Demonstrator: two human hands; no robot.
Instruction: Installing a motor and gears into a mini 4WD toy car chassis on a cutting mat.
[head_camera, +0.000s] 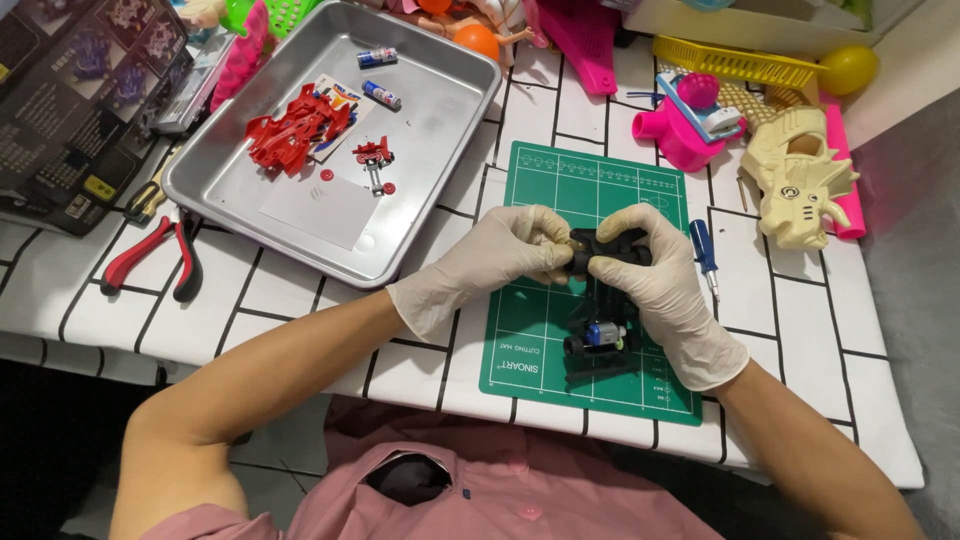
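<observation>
Gloves, thin and pale, covered both hands, which met over a black toy car chassis (600, 340) lying on a green cutting mat (520, 330) near the front edge of the bench (800, 330). The left hand (500, 255) pinched a small part against the far end of the chassis, fingertips pressed together. The right hand (650, 275) curled over that same end from the other side, fingers closed on it, seemingly to steady it. The near end, with a small silver motor (603, 335) seated across it, rested on the mat (likely put there to shield the white, black-lined cloth beneath).

A metal tray (440, 110) sat just to the left of the mat, corralling loose pieces: a red car body shell (295, 125), a small red axle piece (375, 160) and two batteries (380, 75). Red-handled pliers (150, 255) lay left of the tray. A blue-handled screwdriver (705, 255) lay just right of the mat, within easy reach of the right hand.

What the left fingertips held was too small and too covered to identify. The far end of the chassis was hidden by both hands. Toys along the back edge, including a cream dinosaur skull (800, 185) and a pink plastic toy (685, 125), were partly cropped.
</observation>
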